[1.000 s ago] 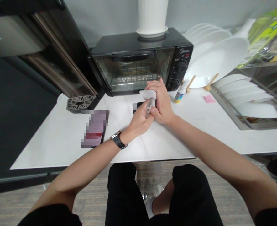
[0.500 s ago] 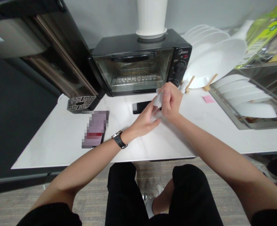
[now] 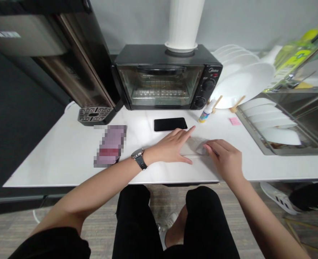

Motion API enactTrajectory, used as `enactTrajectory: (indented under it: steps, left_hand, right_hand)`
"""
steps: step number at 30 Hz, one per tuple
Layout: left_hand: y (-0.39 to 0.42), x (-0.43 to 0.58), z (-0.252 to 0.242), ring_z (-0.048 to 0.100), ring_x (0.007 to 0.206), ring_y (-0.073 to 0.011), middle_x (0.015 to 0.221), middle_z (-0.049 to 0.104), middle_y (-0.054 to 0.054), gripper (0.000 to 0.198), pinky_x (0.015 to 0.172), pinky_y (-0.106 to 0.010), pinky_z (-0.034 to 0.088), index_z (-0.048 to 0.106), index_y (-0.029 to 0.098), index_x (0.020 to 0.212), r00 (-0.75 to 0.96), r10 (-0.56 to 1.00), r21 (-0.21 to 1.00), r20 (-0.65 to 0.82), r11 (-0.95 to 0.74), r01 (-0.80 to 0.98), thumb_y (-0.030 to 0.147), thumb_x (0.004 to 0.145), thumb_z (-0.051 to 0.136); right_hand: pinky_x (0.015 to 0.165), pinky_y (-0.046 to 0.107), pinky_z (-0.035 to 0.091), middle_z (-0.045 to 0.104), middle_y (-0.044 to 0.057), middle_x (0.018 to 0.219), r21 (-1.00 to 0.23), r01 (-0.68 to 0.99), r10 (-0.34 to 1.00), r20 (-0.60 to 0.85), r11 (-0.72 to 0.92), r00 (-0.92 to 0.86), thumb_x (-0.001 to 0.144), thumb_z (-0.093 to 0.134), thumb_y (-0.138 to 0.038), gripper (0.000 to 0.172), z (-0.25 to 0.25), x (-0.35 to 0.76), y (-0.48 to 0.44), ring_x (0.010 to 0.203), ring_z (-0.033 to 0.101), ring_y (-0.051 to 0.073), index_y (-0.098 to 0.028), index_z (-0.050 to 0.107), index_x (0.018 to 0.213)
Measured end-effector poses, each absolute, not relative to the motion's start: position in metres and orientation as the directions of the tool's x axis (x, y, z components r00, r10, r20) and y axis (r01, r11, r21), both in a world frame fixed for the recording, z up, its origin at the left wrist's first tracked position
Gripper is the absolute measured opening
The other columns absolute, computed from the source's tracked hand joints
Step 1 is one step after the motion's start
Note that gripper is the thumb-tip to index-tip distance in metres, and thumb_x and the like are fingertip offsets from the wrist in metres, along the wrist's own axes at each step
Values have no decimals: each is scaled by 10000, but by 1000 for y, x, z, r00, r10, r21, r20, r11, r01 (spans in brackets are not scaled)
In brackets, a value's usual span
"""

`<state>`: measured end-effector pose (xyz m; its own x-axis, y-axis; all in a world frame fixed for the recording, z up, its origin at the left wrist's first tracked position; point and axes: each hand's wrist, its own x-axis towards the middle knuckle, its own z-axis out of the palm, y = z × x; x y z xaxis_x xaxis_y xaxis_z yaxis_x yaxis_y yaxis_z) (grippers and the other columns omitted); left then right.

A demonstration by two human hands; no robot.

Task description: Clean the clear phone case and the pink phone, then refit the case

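Between my two hands, at the front of the white counter, is a clear plastic piece, its full outline too faint to tell. My right hand pinches its right end between thumb and fingers; my left hand is spread just beside its left end, fingers apart and grasping nothing visible, and whether it touches the plastic I cannot tell. Principal hazard, as I judge it: held at one end only, the piece could slip or twist should my pinch slacken, since it looks slick and light; if it is as thin as it appears, it could also crease. Just beyond my left hand a black phone lies flat, near enough that a careless sweep of my fingers could push it askew. Farther back, a small spray bottle stands near the right corner of the black toaster oven; being narrow, it could topple if knocked, and its label hides what it contains. The oven holds a wire rack behind its glass and bears a white pot, whose mouth is out of view, contents unknown. At far right, a metal basin holds white dishes, set in an overlapping row.
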<state>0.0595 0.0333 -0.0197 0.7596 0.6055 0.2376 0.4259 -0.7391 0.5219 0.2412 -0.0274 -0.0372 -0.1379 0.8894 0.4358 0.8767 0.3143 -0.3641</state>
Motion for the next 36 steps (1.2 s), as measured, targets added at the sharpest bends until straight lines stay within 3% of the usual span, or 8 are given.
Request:
enactTrajectory:
  steps: [3, 7, 10, 14, 18, 24, 30, 36]
  left_hand:
    - [36, 57, -18, 260, 1040, -241, 1153, 303, -33, 959, 890, -344, 175, -8, 263, 1183, 763, 617, 503, 195, -730, 462, 436, 458, 595]
    - [38, 56, -17, 325, 1005, -203, 1106, 362, -24, 846, 868, -321, 224, 0, 272, 1181, 786, 594, 555, 170, -717, 422, 313, 547, 560]
    - [36, 60, -19, 342, 1001, -181, 1085, 388, -14, 837, 867, -303, 245, 10, 275, 1178, 785, 588, 626, 196, -691, 361, 273, 551, 564]
    - [35, 64, -23, 315, 1036, -150, 1141, 326, -28, 849, 850, -268, 286, -28, 255, 1181, 770, 598, 690, 221, -654, 310, 205, 562, 552]
    - [36, 63, -23, 222, 1093, -144, 1227, 174, -50, 940, 868, -254, 274, -101, 219, 1176, 771, 585, 691, 251, -666, 280, 220, 534, 585]
    - [35, 58, -18, 87, 1130, -180, 1263, 36, -54, 948, 931, -329, 139, -99, 184, 1179, 834, 511, 598, 211, -742, 303, 310, 532, 583]
    - [45, 54, -25, -45, 1130, -173, 1233, -161, -40, 951, 946, -333, 77, -187, 146, 1154, 876, 452, 556, 169, -778, 294, 275, 567, 550]
    - [46, 55, -29, -45, 1133, -155, 1224, -181, 22, 913, 954, -304, 78, -186, 181, 1156, 897, 422, 577, 131, -768, 277, 270, 584, 520]
  right_hand:
    - [736, 365, 377, 509, 29, 970, -366, 878, 897, 418, 308, -141, 738, 361, -253, 245, -38, 236, -42, 889, 461, 212, -250, 478, 953]
    - [831, 459, 300, 391, 28, 1119, -334, 900, 900, 419, 279, -123, 729, 366, -277, 361, -37, 227, -56, 1051, 302, 238, -232, 362, 1088]
    - [871, 509, 201, 289, 43, 1186, -317, 905, 907, 395, 283, -145, 704, 389, -347, 483, -40, 212, -57, 1103, 178, 252, -190, 271, 1146]
    - [913, 453, 179, 263, 87, 1197, -347, 846, 885, 380, 405, -268, 629, 428, -478, 646, -43, 187, -46, 1109, 163, 245, -118, 275, 1142]
    - [905, 425, 225, 307, 73, 1176, -338, 779, 837, 364, 529, -410, 629, 426, -482, 593, -38, 201, -37, 1088, 233, 229, -159, 318, 1114]
    - [895, 469, 196, 267, 88, 1195, -342, 843, 874, 406, 414, -265, 634, 434, -468, 637, -41, 206, -36, 1104, 175, 252, -149, 246, 1152]
    - [917, 402, 217, 280, 81, 1191, -321, 787, 842, 323, 526, -431, 614, 399, -537, 684, -38, 194, -37, 1107, 175, 227, -128, 264, 1145]
    - [926, 417, 167, 199, 51, 1225, -245, 891, 911, 263, 381, -317, 666, 357, -497, 637, -30, 219, -41, 1122, 120, 211, -151, 191, 1175]
